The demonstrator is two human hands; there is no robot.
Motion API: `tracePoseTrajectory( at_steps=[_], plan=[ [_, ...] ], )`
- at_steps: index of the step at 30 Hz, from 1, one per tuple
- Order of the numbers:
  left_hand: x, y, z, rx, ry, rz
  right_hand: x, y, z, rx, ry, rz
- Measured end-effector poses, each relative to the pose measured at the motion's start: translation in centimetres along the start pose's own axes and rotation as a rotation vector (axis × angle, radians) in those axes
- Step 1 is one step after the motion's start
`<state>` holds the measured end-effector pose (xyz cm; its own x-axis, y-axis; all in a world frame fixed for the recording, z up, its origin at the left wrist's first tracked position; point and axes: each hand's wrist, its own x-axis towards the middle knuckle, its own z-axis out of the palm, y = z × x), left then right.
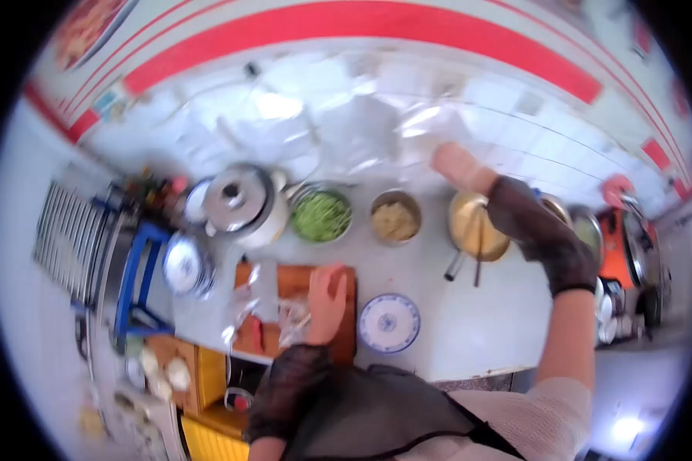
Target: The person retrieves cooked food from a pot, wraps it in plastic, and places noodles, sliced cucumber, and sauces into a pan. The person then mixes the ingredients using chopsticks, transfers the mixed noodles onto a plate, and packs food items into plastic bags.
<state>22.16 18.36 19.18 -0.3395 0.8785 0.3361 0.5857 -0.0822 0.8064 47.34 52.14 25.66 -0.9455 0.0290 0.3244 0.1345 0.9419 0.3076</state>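
Observation:
Over the brown cutting board (346, 307), my left hand (327, 302) has its thumb and fingers apart, beside crumpled clear plastic (292, 319). A red item (257, 335) lies on the board's left part. My right hand (461, 167) reaches toward the tiled wall, above a bowl of yellowish contents (467, 223) with dark sticks resting in it. Its fingers are blurred, so what they hold, if anything, cannot be made out. A patterned plate (389, 323) sits right of the board. Both forearms wear dark sleeves.
A lidded pot (238, 201), a bowl of chopped greens (321, 216) and a bowl of pale pieces (396, 218) stand along the back. Stacked bowls (184, 265) and a blue frame (137, 284) are at left. An orange item (615, 246) is at right.

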Motion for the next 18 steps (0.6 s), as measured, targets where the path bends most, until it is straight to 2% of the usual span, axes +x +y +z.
tracePoseTrajectory(
  at_steps=[2, 4, 7, 8, 10, 12, 13, 15, 17, 18],
  plan=[
    [-0.5, -5.1, -2.3, -0.115, 0.169, -0.322, -0.4, -4.1, -0.7, 0.027, 0.05, -0.022],
    [-2.6, -10.0, -8.2, 0.168, 0.388, -0.24, 0.9, -9.1, -3.2, 0.174, 0.076, -0.041],
    [-9.3, -18.7, -15.0, 0.501, 0.546, -0.408, 1.7, -16.3, -4.4, 0.326, -0.059, 0.162],
    [-10.8, -21.7, -16.9, 0.581, 0.554, -0.438, 2.0, -18.5, -4.1, 0.333, -0.059, 0.158],
    [-12.0, -23.5, -18.6, 0.661, 0.542, -0.48, 2.8, -23.5, -3.1, 0.43, 0.143, 0.373],
    [-10.8, -24.5, -19.3, 0.907, 0.556, -0.391, 3.7, -28.2, -2.8, 0.498, 0.201, 0.447],
    [-10.4, -26.2, -19.9, 0.9, 0.555, -0.39, 4.2, -30.2, -2.7, 0.569, 0.276, 0.527],
    [-9.6, -28.8, -21.1, 0.597, 0.054, -0.931, 5.0, -33.4, -3.2, 0.578, 0.272, 0.543],
    [-8.5, -28.6, -21.3, 0.55, 0.018, -0.907, 5.4, -35.0, -4.2, 0.561, 0.285, 0.56],
    [-7.7, -26.7, -20.6, 0.123, 0.141, -0.695, 5.5, -35.5, -4.5, 0.603, 0.308, 0.64]
  ],
)
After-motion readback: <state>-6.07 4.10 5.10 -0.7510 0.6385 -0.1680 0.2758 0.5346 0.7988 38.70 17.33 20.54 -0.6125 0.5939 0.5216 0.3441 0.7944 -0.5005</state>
